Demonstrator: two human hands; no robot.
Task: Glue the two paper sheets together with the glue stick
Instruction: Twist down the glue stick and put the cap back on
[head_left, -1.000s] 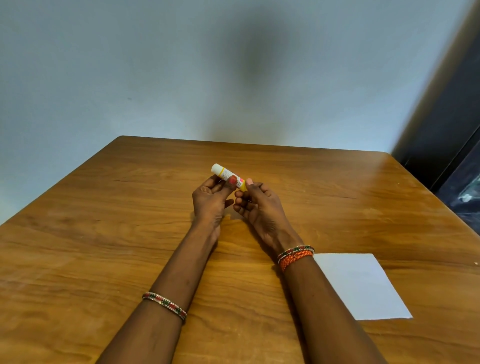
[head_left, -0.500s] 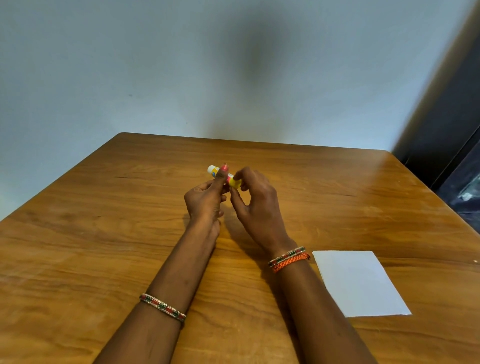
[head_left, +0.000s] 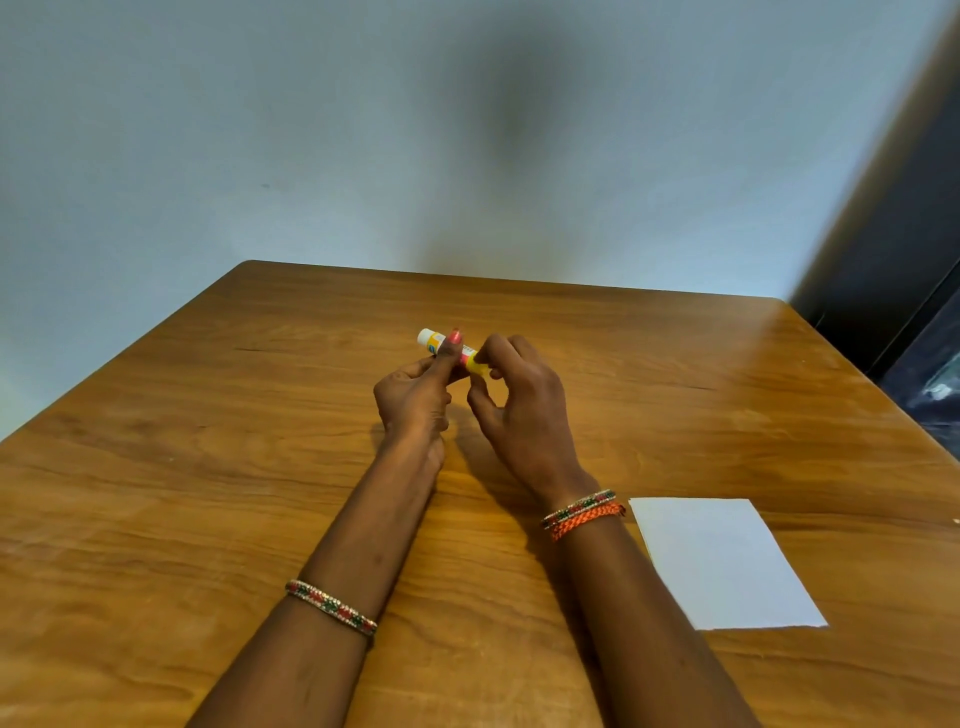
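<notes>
Both hands hold the glue stick (head_left: 447, 351) above the worktop (head_left: 208, 467): left hand (head_left: 413, 402) grips the barrel, right hand (head_left: 519, 415) pinches its yellow end. Twist steadily. Paper (head_left: 722, 564) lies near right.

Both forearms were bare, without sleeves. The left wrist wore a beaded red-green-white bangle (head_left: 331, 607); the right wore a matching beaded bangle (head_left: 577, 507) beside a braided orange thread band (head_left: 587, 519). One thumbnail (head_left: 455, 336) was painted pink-red.
</notes>
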